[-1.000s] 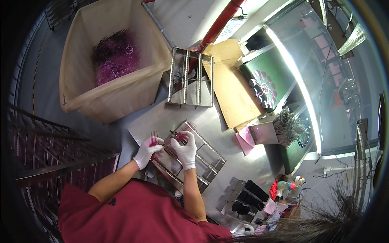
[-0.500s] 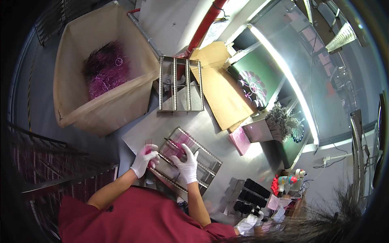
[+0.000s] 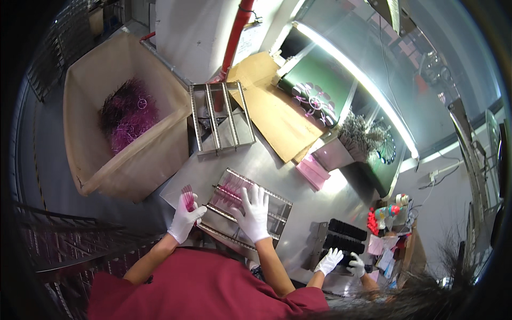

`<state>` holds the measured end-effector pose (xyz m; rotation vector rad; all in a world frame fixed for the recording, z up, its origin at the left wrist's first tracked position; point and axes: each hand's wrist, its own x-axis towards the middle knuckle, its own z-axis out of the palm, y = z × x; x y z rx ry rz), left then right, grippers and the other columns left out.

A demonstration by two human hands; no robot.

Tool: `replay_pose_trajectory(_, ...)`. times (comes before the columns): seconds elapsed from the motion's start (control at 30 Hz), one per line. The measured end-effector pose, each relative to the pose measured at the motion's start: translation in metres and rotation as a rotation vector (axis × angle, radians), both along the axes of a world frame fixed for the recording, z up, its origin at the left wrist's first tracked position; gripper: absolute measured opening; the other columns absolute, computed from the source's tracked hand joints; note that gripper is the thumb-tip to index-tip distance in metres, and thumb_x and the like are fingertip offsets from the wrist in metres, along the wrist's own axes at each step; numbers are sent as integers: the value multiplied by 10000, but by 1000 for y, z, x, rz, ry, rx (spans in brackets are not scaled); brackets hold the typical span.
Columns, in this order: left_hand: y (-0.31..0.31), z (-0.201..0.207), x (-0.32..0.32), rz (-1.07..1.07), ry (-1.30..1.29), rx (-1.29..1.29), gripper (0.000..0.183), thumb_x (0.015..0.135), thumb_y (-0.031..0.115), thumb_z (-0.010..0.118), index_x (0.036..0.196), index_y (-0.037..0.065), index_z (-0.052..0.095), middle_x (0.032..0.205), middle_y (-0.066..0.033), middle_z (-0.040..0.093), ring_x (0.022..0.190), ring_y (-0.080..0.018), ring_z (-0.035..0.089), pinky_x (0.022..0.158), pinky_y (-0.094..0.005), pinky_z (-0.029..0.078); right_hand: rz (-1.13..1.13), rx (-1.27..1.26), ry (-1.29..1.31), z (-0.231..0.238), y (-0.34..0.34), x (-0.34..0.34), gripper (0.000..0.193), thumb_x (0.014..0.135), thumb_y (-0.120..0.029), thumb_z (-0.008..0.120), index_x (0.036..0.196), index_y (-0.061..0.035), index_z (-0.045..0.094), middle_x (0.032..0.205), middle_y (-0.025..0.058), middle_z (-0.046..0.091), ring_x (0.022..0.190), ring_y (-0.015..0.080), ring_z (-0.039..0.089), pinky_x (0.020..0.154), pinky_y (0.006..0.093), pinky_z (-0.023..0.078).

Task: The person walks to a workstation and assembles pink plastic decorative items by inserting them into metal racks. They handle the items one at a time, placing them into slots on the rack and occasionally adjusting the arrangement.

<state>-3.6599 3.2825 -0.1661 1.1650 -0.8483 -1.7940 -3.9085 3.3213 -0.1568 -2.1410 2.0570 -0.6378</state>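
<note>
My left hand (image 3: 185,217) clamps thin pink pieces (image 3: 188,198).
My right hand (image 3: 254,213), curled a second ago, now spreads its fingers over the metal rack (image 3: 277,216); more pink pieces (image 3: 230,192) lie in its far-left end.

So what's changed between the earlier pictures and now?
The right hand has let go of pink pieces, which lie in the metal rack, and moved right over it, fingers spread. A co-worker's gloved hands now both show beside the black pieces. The left hand still holds its pink bunch; the bin stayed put.
</note>
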Motion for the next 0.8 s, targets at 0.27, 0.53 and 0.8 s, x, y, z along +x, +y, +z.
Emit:
replay_pose_trajectory(0.27,3,21,3,-72,74,6,418,981,32,723,1327,75,492,887,-35,618,693,-117,626,548,-242,476,291,-120,63,-8,-29,0,628,910,-410,748,1437,-93,618,1485,214,564,1427,417,497,1194,599,368)
replay_pose_trajectory(0.53,1,11,10,-142,43,-42,560,981,0,712,1446,54,404,995,-96,677,807,-196,707,673,-311,588,228,-123,-11,2,-16,-9,603,920,-348,752,1423,-51,600,1487,272,555,1426,442,490,1171,536,411)
replay_pose_trajectory(0.8,-7,52,-2,-478,239,163,1277,960,-75,716,1668,428,-220,1292,-202,661,1085,-279,733,931,-477,644,-137,3,-725,34,92,29,736,895,-138,859,1523,32,514,1380,266,660,1238,362,691,1051,405,552)
